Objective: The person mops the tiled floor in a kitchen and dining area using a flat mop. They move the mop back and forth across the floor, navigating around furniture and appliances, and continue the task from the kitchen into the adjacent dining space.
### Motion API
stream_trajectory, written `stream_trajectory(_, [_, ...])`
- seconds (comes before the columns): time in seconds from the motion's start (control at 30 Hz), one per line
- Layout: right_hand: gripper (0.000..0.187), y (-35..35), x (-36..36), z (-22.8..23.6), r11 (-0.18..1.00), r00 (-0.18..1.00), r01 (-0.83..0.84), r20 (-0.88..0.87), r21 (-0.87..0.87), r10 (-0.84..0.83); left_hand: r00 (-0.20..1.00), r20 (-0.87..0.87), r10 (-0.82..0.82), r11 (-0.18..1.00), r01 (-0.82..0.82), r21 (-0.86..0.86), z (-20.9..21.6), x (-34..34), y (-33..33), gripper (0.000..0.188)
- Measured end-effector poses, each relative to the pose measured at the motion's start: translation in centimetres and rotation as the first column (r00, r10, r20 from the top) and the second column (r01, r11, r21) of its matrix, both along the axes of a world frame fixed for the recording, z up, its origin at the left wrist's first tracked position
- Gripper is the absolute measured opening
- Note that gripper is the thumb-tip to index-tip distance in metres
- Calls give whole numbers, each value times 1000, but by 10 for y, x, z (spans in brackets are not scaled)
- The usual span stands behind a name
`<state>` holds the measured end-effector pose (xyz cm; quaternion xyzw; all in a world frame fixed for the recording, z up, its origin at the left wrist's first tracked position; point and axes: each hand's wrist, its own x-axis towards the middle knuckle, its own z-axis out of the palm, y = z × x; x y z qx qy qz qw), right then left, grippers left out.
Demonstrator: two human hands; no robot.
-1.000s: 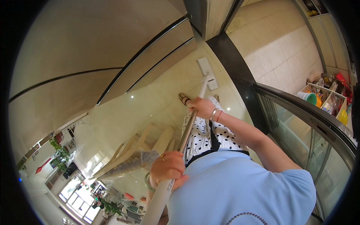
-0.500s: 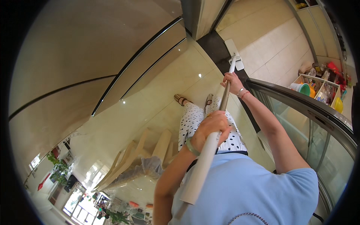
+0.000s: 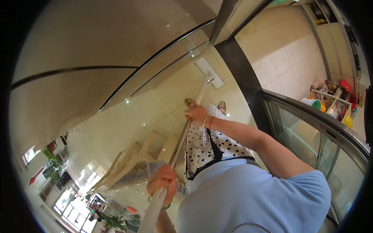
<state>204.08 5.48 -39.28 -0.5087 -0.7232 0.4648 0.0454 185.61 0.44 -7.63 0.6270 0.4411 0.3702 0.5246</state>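
You gripped a mop handle (image 3: 182, 139) with both hands on glossy tile.
Left hand (image 3: 162, 186) and right hand (image 3: 196, 114) wrapped it tightly; the mop head (image 3: 209, 72) lay near a dark door track (image 3: 243, 81) where it could have snagged.

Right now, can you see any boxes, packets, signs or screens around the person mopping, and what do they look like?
No signs or screens show.
White crate: far right, on the tiled floor beyond the glass railing; open-topped, with compartments.
Bottles and containers: inside that crate; small, red, yellow and clear; too small to tell apart.
Green bowl: at the crate's left end; round, green with an orange one behind.
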Motion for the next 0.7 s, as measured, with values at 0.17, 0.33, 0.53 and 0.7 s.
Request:
stream_trajectory(0.17, [25, -2, -74, 17, 1000, 990, 14, -137, 9, -12, 983, -174, 58, 998, -57, 10, 42, -12, 3, 25])
stream_trajectory(0.33, [16, 3, -69, 33, 993, 992, 2, -126, 114, 13, 990, -138, 14, 997, -5, 71, 36, -11, 4, 26])
stream_trajectory(0.53, [18, 9, 11, 36, 988, 999, 21, -45, 153, -15, 993, 54, -108, 983, 98, 154, 8, 28, 23, 26])
stream_trajectory(0.7, [8, 3, 89, 25, 965, 991, 108, 50, 238, -123, 962, 140, -235, 964, 212, 161, -21, 64, 36, 25])
